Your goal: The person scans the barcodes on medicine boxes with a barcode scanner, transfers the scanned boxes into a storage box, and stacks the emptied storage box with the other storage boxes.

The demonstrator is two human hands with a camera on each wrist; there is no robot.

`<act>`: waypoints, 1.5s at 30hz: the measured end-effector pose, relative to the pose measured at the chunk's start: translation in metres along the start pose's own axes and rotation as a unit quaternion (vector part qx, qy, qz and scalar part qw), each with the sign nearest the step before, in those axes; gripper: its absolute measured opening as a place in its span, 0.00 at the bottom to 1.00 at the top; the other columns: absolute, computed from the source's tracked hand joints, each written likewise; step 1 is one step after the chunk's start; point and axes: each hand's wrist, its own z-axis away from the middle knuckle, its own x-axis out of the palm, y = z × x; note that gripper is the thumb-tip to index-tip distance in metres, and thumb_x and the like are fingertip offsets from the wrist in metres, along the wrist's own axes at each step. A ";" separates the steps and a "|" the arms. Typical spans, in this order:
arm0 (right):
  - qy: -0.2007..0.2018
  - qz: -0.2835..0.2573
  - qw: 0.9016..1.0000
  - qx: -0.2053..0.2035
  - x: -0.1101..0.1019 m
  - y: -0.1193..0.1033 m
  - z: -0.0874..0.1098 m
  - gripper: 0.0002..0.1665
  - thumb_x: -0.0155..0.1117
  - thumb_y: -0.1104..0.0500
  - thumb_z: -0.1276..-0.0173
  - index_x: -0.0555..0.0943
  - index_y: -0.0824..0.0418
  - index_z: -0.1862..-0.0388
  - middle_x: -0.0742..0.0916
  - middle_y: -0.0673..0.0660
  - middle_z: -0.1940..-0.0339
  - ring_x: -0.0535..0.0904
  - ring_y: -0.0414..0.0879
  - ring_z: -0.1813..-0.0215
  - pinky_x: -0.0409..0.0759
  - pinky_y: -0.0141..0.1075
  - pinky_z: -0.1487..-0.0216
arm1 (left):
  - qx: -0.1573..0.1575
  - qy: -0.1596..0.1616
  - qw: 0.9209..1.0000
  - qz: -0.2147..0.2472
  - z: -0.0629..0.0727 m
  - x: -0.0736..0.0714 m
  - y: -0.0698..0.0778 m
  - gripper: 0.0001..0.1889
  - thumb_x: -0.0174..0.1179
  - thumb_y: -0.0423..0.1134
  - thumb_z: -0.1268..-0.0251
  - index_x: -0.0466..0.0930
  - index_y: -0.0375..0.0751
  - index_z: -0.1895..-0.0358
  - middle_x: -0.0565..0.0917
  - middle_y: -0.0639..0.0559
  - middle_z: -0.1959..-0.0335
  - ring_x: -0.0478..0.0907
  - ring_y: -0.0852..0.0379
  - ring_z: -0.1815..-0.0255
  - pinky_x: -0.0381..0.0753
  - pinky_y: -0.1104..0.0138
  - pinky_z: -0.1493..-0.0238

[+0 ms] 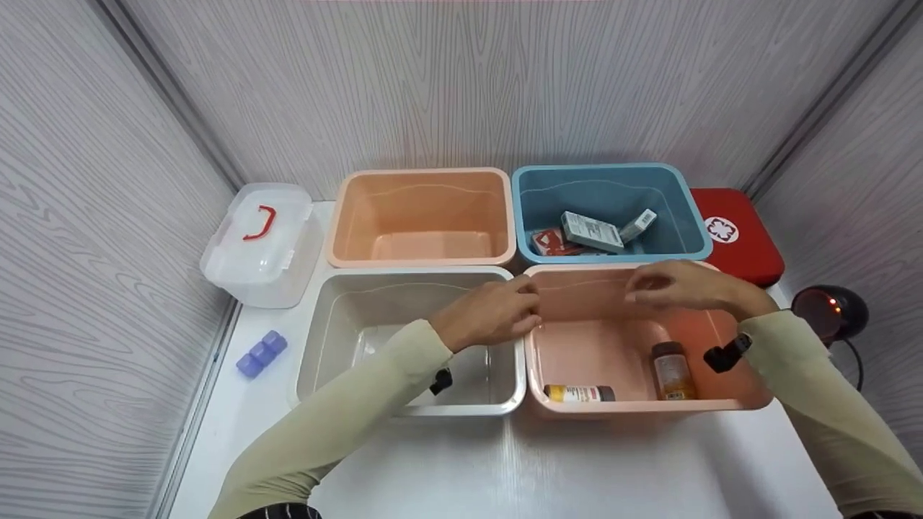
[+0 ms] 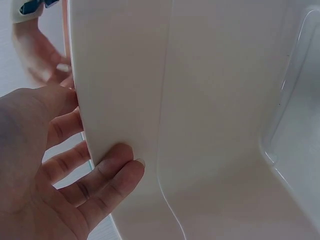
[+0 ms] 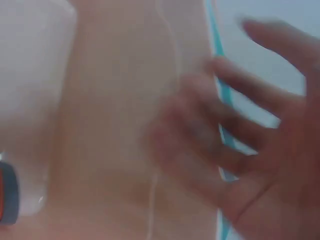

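Note:
My left hand is over the rim shared by the grey-white bin and the pink bin. In the left wrist view, the left hand's fingers are loosely bent at the grey-white bin's edge, with nothing held between them. Above the back right of the pink bin hovers my right hand, loosely bent, holding nothing and blurred in its wrist view. Inside the pink bin, a brown bottle with a dark cap leans near the front, and a small white-and-yellow tube-like bottle lies at the front left.
Behind are an orange bin and a blue bin holding several medicine boxes. A clear lidded case and a purple pill organizer are at left; a red first-aid case and a black device at right.

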 end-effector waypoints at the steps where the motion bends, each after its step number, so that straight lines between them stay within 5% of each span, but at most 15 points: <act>1: -0.034 0.013 0.999 0.009 0.003 0.001 -0.001 0.20 0.70 0.47 0.21 0.86 0.54 0.38 0.88 0.57 0.40 0.84 0.52 0.43 0.89 0.46 0.44 | -0.003 -0.001 1.000 0.002 0.000 0.000 0.000 0.17 0.54 0.50 0.13 0.86 0.48 0.37 0.77 0.48 0.26 0.81 0.50 0.35 0.81 0.57 0.28; 5: -0.126 0.036 0.990 0.052 0.018 0.010 -0.004 0.29 0.71 0.44 0.23 0.84 0.57 0.31 0.87 0.63 0.33 0.85 0.57 0.39 0.91 0.55 0.44 | 0.008 0.008 1.000 -0.007 0.000 0.002 -0.001 0.16 0.55 0.49 0.13 0.87 0.47 0.39 0.78 0.47 0.28 0.82 0.48 0.34 0.82 0.56 0.28; 9: -0.174 0.018 0.979 0.106 0.031 0.024 -0.006 0.35 0.71 0.46 0.24 0.79 0.59 0.24 0.84 0.64 0.31 0.82 0.58 0.36 0.87 0.59 0.38 | 0.026 0.022 0.999 -0.021 -0.001 0.003 -0.001 0.15 0.56 0.47 0.14 0.88 0.45 0.42 0.80 0.44 0.30 0.84 0.46 0.35 0.82 0.54 0.29; 14: -0.177 0.002 0.969 0.175 0.041 0.035 -0.005 0.34 0.77 0.45 0.29 0.81 0.56 0.28 0.84 0.59 0.39 0.80 0.56 0.39 0.86 0.53 0.38 | 0.020 0.017 1.000 -0.018 0.000 0.001 0.000 0.16 0.55 0.48 0.13 0.88 0.45 0.40 0.79 0.45 0.28 0.83 0.47 0.35 0.82 0.56 0.29; 21: -0.183 0.033 0.961 0.203 0.052 0.037 -0.011 0.25 0.82 0.54 0.34 0.88 0.50 0.39 0.84 0.57 0.41 0.77 0.57 0.39 0.83 0.52 0.40 | 0.019 0.020 1.000 -0.013 0.001 0.001 0.000 0.16 0.55 0.49 0.13 0.87 0.46 0.40 0.79 0.46 0.28 0.83 0.48 0.35 0.82 0.56 0.29; 25: -0.177 0.028 0.957 0.228 0.055 0.036 -0.013 0.27 0.86 0.53 0.39 0.88 0.48 0.41 0.82 0.58 0.41 0.77 0.57 0.41 0.85 0.46 0.47 | 0.018 0.019 1.000 -0.016 0.000 0.002 0.000 0.16 0.54 0.49 0.13 0.88 0.47 0.41 0.79 0.46 0.28 0.83 0.48 0.34 0.81 0.56 0.28; 34: -0.129 0.039 0.984 0.112 0.038 0.026 0.004 0.38 0.86 0.48 0.38 0.83 0.57 0.32 0.86 0.58 0.39 0.81 0.56 0.40 0.89 0.56 0.40 | 0.018 0.016 1.000 -0.015 -0.001 0.000 0.001 0.16 0.55 0.49 0.13 0.87 0.46 0.40 0.79 0.46 0.28 0.83 0.48 0.35 0.81 0.56 0.28; 37: -0.088 0.060 0.993 0.046 0.026 0.018 0.011 0.35 0.84 0.47 0.35 0.83 0.57 0.33 0.85 0.55 0.41 0.80 0.54 0.41 0.89 0.50 0.42 | 0.019 0.016 1.000 -0.016 0.000 0.000 0.000 0.15 0.55 0.49 0.13 0.87 0.46 0.41 0.79 0.46 0.28 0.83 0.48 0.35 0.81 0.56 0.28; 41: -0.014 -0.016 0.999 -0.036 0.012 0.008 0.024 0.31 0.79 0.53 0.28 0.78 0.60 0.32 0.84 0.58 0.39 0.81 0.53 0.41 0.88 0.38 0.47 | 0.021 0.017 1.000 -0.015 0.000 0.000 -0.001 0.16 0.55 0.49 0.13 0.87 0.46 0.41 0.79 0.46 0.28 0.82 0.48 0.36 0.81 0.56 0.29; 45: 0.037 -0.128 0.989 -0.068 0.003 0.002 0.037 0.31 0.72 0.60 0.23 0.69 0.62 0.28 0.82 0.62 0.36 0.85 0.51 0.42 0.91 0.36 0.50 | 0.015 0.016 1.000 -0.018 -0.002 0.001 0.000 0.15 0.56 0.49 0.14 0.88 0.47 0.41 0.79 0.46 0.29 0.83 0.48 0.35 0.82 0.56 0.29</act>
